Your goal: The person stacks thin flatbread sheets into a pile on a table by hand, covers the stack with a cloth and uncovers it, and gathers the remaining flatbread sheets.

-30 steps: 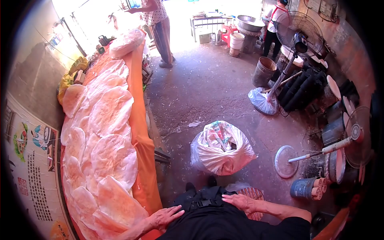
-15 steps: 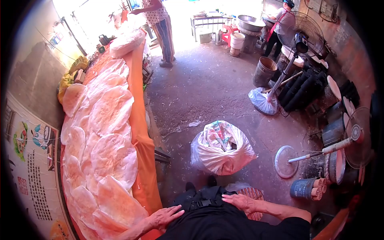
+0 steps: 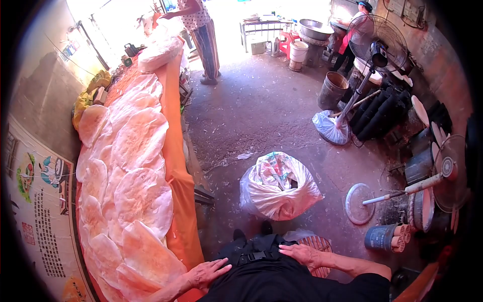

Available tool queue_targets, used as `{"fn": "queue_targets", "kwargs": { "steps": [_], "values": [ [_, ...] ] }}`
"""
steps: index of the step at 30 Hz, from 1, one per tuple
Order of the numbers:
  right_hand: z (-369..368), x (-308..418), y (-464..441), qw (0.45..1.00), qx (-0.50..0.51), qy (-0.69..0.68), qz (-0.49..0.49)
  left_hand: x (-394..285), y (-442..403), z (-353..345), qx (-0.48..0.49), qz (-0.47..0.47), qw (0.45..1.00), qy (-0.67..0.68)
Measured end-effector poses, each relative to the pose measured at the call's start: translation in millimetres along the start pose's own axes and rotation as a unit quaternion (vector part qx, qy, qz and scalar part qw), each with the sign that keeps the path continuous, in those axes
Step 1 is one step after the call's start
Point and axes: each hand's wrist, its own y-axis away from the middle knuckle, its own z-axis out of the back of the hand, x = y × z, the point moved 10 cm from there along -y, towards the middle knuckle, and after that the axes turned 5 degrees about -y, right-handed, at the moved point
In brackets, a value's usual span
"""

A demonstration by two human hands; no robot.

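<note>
My left hand (image 3: 207,273) rests on my left thigh with its fingers spread, holding nothing, close to the edge of the table. On my right thigh lies my right hand (image 3: 302,254), also flat and empty. Between them is the black buckle (image 3: 257,255) at my waist. Large round flatbreads (image 3: 142,194) overlap along the table with its orange cloth (image 3: 182,201) at my left. In front of my feet a white woven sack (image 3: 283,189) stands on the floor with its mouth rolled open.
One person (image 3: 202,40) stands by the table's far end, another (image 3: 358,35) behind a standing fan (image 3: 377,53) at the back right. A metal bucket (image 3: 333,89), a tied plastic bag (image 3: 332,127), a round white base (image 3: 359,203) and a blue bucket (image 3: 380,237) stand at the right.
My hands have not moved. The person at the back right has shifted and turned behind the fan. The person near the table has lowered and moved their arms slightly.
</note>
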Motion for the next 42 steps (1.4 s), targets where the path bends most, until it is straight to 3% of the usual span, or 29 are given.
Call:
{"fn": "queue_targets", "kwargs": {
  "steps": [42],
  "values": [
    [8.2,5.8,-3.0,0.999,-0.024,-0.005,0.037,-6.4,-1.8,2.9,0.018,0.029,0.999,0.015]
  ]
}}
